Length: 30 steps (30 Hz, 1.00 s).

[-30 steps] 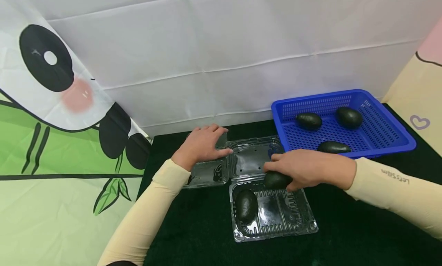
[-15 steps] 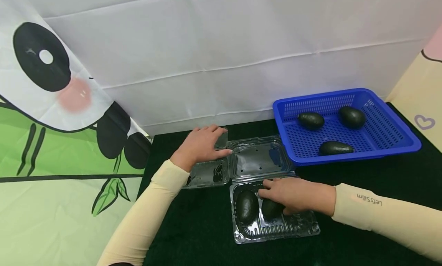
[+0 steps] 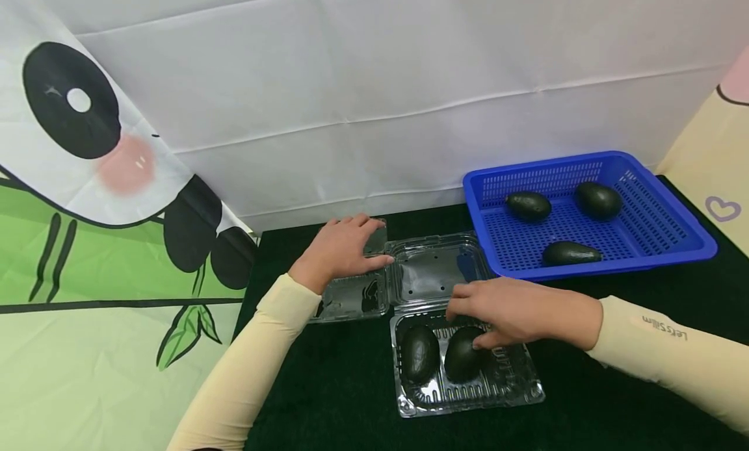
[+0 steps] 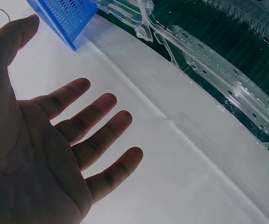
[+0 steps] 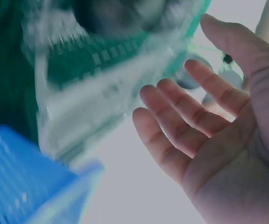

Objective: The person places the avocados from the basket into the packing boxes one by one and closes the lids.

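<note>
Two dark green avocados lie side by side in the base of a clear plastic clamshell box [image 3: 509, 386]: one avocado [image 3: 419, 355] at the left, the other avocado [image 3: 462, 359] beside it. My right hand [image 3: 515, 308] is just above the second avocado, fingers loosely bent; the right wrist view shows nothing in its palm [image 5: 237, 177]. The box's lid [image 3: 430, 275] lies folded back behind the base. My left hand [image 3: 342, 249] hovers over another clear plastic container [image 3: 354, 301], partly hiding it. In the left wrist view its fingers [image 4: 102, 140] are spread and hold nothing.
A blue perforated basket [image 3: 673, 246] stands at the back right, holding an avocado [image 3: 528, 205] at its left, an avocado [image 3: 598, 200] behind and an avocado [image 3: 571, 253] near its front. Dark green cloth [image 3: 328, 399] covers the table. A white sheet [image 3: 380, 100] hangs behind.
My right hand has lowered an avocado into the clamshell base next to the first, let go, and moved up and back a little. The left hand has stayed in place.
</note>
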{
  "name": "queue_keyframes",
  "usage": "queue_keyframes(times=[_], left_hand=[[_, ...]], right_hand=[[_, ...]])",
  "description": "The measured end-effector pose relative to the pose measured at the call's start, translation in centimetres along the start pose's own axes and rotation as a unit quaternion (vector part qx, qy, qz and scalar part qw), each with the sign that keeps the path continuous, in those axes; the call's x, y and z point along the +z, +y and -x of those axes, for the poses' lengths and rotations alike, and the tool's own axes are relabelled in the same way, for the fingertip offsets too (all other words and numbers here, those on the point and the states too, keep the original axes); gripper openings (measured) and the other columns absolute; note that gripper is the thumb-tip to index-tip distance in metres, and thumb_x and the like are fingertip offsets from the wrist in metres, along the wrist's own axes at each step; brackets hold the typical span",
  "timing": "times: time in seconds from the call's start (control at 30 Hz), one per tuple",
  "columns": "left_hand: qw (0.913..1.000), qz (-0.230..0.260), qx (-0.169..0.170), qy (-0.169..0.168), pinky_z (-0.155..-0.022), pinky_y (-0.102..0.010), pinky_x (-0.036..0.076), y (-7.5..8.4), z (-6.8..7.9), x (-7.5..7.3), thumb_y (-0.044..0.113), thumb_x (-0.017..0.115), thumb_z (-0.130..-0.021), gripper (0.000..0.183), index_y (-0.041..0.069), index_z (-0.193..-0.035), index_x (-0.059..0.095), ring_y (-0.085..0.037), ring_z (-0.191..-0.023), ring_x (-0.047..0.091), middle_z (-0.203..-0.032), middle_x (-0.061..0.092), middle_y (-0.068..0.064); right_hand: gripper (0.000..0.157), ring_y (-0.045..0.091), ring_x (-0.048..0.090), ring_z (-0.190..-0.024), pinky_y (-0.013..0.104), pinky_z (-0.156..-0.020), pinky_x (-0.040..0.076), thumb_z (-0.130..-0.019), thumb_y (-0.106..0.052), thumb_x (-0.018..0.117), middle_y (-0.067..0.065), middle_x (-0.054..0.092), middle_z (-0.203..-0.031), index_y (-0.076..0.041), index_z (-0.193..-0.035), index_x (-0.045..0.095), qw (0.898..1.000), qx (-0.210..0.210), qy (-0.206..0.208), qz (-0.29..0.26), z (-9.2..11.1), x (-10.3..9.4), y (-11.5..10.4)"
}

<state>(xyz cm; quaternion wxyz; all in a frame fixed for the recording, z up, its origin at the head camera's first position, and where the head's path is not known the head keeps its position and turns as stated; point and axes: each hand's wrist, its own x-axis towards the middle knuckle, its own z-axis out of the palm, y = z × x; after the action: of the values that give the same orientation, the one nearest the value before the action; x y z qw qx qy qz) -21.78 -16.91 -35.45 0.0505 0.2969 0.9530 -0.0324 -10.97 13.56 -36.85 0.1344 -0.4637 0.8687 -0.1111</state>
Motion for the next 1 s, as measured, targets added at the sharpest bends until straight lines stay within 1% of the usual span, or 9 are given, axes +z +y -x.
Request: queue_keyframes(times=[0.07,0.13,0.2,0.33,0.47,0.57,0.67,0.8,1.0], left_hand=[[1.0,0.0,-0.001,0.003,-0.114,-0.059,0.035,-0.1,0.1,0.1,0.07,0.058,-0.095,0.081,0.017,-0.156,0.047,-0.035,-0.138,0.05,-0.154,0.049,-0.012],[1.0,0.0,-0.003,0.005,-0.114,-0.059,0.035,-0.2,0.1,0.2,0.07,0.058,-0.094,0.081,0.017,-0.155,0.047,-0.035,-0.138,0.05,-0.154,0.049,-0.011],[1.0,0.002,-0.006,0.004,-0.114,-0.06,0.035,-0.2,0.2,0.3,0.07,0.059,-0.094,0.082,0.018,-0.156,0.047,-0.035,-0.138,0.05,-0.154,0.049,-0.011],[1.0,0.005,-0.008,0.002,-0.113,-0.061,0.035,-0.3,0.3,0.6,0.071,0.058,-0.094,0.082,0.018,-0.155,0.047,-0.035,-0.138,0.05,-0.154,0.048,-0.011],[1.0,0.004,-0.009,0.002,-0.113,-0.061,0.035,-0.3,0.3,0.7,0.071,0.058,-0.094,0.081,0.018,-0.155,0.047,-0.034,-0.138,0.049,-0.154,0.048,-0.011],[0.9999,0.005,-0.01,0.001,-0.113,-0.061,0.034,-0.3,0.3,0.7,0.07,0.058,-0.095,0.08,0.019,-0.155,0.047,-0.034,-0.139,0.049,-0.155,0.048,-0.01],[0.9999,0.008,-0.011,-0.001,-0.114,-0.062,0.034,-0.4,0.3,0.8,0.07,0.058,-0.095,0.08,0.019,-0.155,0.047,-0.034,-0.139,0.048,-0.154,0.048,-0.01],[0.9999,0.008,-0.011,0.002,-0.113,-0.062,0.034,-0.5,0.4,1.0,0.07,0.058,-0.094,0.08,0.019,-0.155,0.048,-0.034,-0.138,0.049,-0.154,0.049,-0.01],[1.0,0.003,-0.009,0.003,-0.113,-0.061,0.034,-0.5,0.3,1.1,0.07,0.058,-0.095,0.08,0.019,-0.155,0.047,-0.034,-0.138,0.049,-0.154,0.049,-0.01]], right_hand=[[0.043,0.01,0.064,-0.098,0.035,-0.081,0.058,-0.089,-0.034,0.082,-0.004,0.061,-0.121,-0.022,-0.128,0.067,1.0,0.005,0.027,-0.003,0.4,-1.4,0.7],[0.043,0.01,0.064,-0.096,0.035,-0.081,0.058,-0.09,-0.035,0.081,-0.004,0.061,-0.123,-0.023,-0.129,0.067,0.998,0.023,0.05,0.0,0.9,-2.9,1.6],[0.043,0.013,0.065,-0.098,0.038,-0.083,0.058,-0.091,-0.036,0.081,-0.003,0.061,-0.124,-0.022,-0.129,0.067,0.996,0.049,0.071,0.007,1.3,-4.3,3.0],[0.046,0.029,0.065,-0.112,0.051,-0.093,0.055,-0.093,-0.032,0.08,0.007,0.059,-0.134,-0.017,-0.134,0.065,0.986,0.122,0.11,-0.002,2.6,-6.6,6.7],[0.056,0.045,0.056,-0.125,0.064,-0.099,0.047,-0.094,-0.03,0.079,0.019,0.048,-0.146,-0.012,-0.143,0.057,0.971,0.197,0.134,-0.016,4.1,-7.9,10.8],[0.064,0.054,0.049,-0.127,0.07,-0.098,0.043,-0.096,-0.033,0.076,0.028,0.038,-0.151,-0.009,-0.148,0.049,0.961,0.245,0.128,-0.021,5.0,-8.3,13.7],[0.071,0.059,0.044,-0.128,0.074,-0.098,0.04,-0.097,-0.039,0.074,0.033,0.03,-0.153,-0.006,-0.152,0.043,0.953,0.28,0.114,-0.03,5.7,-8.2,16.1],[0.075,0.062,0.042,-0.127,0.075,-0.098,0.037,-0.097,-0.041,0.072,0.037,0.027,-0.152,-0.002,-0.152,0.04,0.945,0.306,0.105,-0.038,6.4,-7.6,18.8],[0.074,0.067,0.04,-0.122,0.077,-0.097,0.036,-0.097,-0.037,0.071,0.045,0.025,-0.146,0.006,-0.148,0.039,0.937,0.336,0.089,-0.042,7.8,-6.8,22.3]])
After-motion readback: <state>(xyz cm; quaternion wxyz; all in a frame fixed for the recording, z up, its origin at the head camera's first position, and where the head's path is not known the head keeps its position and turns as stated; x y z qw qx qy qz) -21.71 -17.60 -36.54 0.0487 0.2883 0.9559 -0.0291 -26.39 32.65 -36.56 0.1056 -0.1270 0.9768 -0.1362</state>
